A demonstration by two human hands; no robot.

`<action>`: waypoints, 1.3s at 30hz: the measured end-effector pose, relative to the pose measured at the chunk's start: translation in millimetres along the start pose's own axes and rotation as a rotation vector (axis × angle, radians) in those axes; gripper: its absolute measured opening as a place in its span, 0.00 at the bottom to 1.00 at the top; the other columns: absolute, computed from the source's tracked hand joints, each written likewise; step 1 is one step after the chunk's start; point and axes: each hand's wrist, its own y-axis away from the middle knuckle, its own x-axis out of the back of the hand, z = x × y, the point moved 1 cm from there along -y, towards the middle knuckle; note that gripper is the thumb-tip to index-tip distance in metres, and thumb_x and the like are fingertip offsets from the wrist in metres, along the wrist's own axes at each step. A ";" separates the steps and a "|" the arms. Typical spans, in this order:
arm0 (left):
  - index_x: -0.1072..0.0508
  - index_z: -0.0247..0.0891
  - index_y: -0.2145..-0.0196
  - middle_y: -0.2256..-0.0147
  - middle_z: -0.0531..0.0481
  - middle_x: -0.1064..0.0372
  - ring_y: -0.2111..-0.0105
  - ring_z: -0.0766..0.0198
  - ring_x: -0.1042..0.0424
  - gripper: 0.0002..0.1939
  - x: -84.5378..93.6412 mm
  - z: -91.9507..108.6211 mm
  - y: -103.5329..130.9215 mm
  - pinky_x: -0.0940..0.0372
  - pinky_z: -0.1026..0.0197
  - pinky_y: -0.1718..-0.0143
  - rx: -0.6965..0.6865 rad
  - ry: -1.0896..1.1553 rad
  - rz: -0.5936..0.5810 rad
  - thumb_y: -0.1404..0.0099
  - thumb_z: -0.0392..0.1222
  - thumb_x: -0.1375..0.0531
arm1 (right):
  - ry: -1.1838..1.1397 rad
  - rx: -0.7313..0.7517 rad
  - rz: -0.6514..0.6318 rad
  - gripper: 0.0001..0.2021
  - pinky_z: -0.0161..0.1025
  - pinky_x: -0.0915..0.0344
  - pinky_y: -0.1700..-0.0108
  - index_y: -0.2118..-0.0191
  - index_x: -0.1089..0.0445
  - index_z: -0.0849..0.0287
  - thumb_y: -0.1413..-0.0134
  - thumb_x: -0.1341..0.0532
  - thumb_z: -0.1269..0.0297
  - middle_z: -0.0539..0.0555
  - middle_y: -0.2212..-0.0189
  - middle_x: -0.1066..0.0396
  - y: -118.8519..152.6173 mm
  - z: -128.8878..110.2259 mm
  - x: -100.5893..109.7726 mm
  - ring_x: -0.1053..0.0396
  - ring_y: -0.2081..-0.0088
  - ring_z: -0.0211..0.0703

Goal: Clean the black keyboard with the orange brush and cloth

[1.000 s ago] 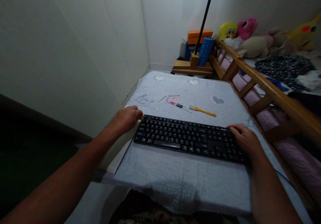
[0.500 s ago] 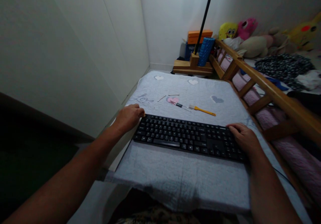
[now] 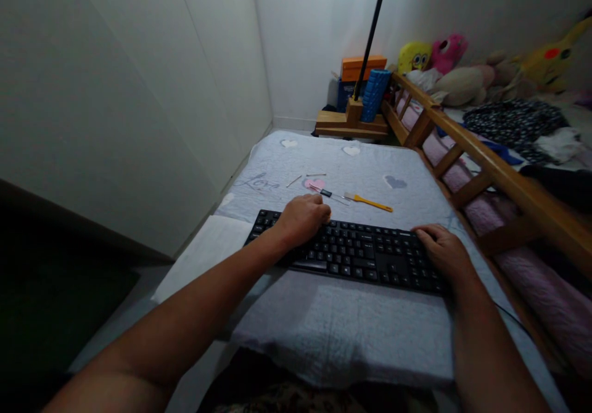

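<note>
A black keyboard [image 3: 351, 249] lies on the cloth-covered table. My left hand [image 3: 303, 219] is closed above its top row, left of the middle, covering some keys. A small orange-yellow bit shows at the fingertips, too little to name. My right hand [image 3: 441, 249] grips the keyboard's right end, thumb on the top and fingers over the far corner. Beyond the keyboard lie a yellow-handled brush [image 3: 372, 203], a thin clear tool with a black band [image 3: 326, 193] and two thin sticks like cotton swabs, one of them a tilted stick [image 3: 293, 181].
A white sheet [image 3: 198, 246] lies at the table's left edge beside the white cabinet [image 3: 139, 92]. Along the right runs a wooden bed rail [image 3: 485, 154]. At the back stand a black pole [image 3: 372, 31] on a wooden base and a blue foam roller [image 3: 375, 95]. A cable runs under my right arm.
My left hand has moved right along the keyboard's top rows, from the far left corner towards the middle. My right hand stays at the right end. The view has shifted slightly.
</note>
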 end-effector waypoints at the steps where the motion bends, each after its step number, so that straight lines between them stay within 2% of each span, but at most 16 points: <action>1: 0.19 0.37 0.61 0.62 0.42 0.25 0.61 0.57 0.29 0.14 -2.9 6.2 -5.9 0.38 0.57 0.60 -0.029 -0.014 -0.004 0.30 0.39 0.46 | -0.003 0.002 0.006 0.17 0.47 0.34 0.48 0.67 0.23 0.56 0.46 0.46 0.53 0.58 0.62 0.23 0.3 -1.0 0.3 0.27 0.56 0.53; 4: 0.19 0.37 0.60 0.62 0.42 0.26 0.60 0.56 0.29 0.14 -10.7 16.9 -16.3 0.38 0.56 0.61 -0.073 -0.024 -0.031 0.30 0.40 0.45 | -0.015 0.020 0.017 0.16 0.46 0.33 0.49 0.68 0.24 0.55 0.46 0.46 0.53 0.58 0.63 0.22 1.2 -3.4 0.8 0.27 0.57 0.52; 8: 0.19 0.39 0.60 0.61 0.42 0.26 0.61 0.56 0.29 0.14 -17.0 16.4 -15.7 0.39 0.56 0.62 -0.071 -0.039 -0.058 0.30 0.41 0.45 | -0.023 0.031 0.020 0.16 0.45 0.33 0.49 0.69 0.24 0.55 0.46 0.45 0.53 0.57 0.63 0.22 1.8 -3.4 0.6 0.27 0.58 0.51; 20: 0.19 0.38 0.61 0.61 0.42 0.25 0.62 0.56 0.29 0.14 -5.1 -5.7 2.6 0.40 0.56 0.62 -0.011 -0.082 -0.089 0.31 0.40 0.45 | -0.014 0.009 0.007 0.16 0.47 0.33 0.48 0.69 0.23 0.55 0.47 0.45 0.53 0.58 0.63 0.22 0.1 -1.6 0.4 0.27 0.57 0.53; 33: 0.19 0.40 0.61 0.62 0.43 0.25 0.61 0.56 0.30 0.14 -2.4 -37.2 27.1 0.40 0.56 0.61 0.056 -0.143 -0.063 0.31 0.41 0.45 | -0.010 0.013 0.010 0.17 0.47 0.34 0.47 0.67 0.23 0.55 0.46 0.46 0.52 0.58 0.61 0.22 1.0 0.3 -0.8 0.27 0.56 0.52; 39: 0.19 0.40 0.61 0.60 0.42 0.25 0.60 0.56 0.30 0.15 -0.2 -43.3 33.5 0.39 0.56 0.59 0.074 -0.119 -0.072 0.31 0.40 0.46 | -0.016 0.008 0.008 0.16 0.48 0.34 0.48 0.68 0.23 0.56 0.46 0.45 0.53 0.58 0.62 0.22 0.6 1.6 -1.5 0.27 0.56 0.53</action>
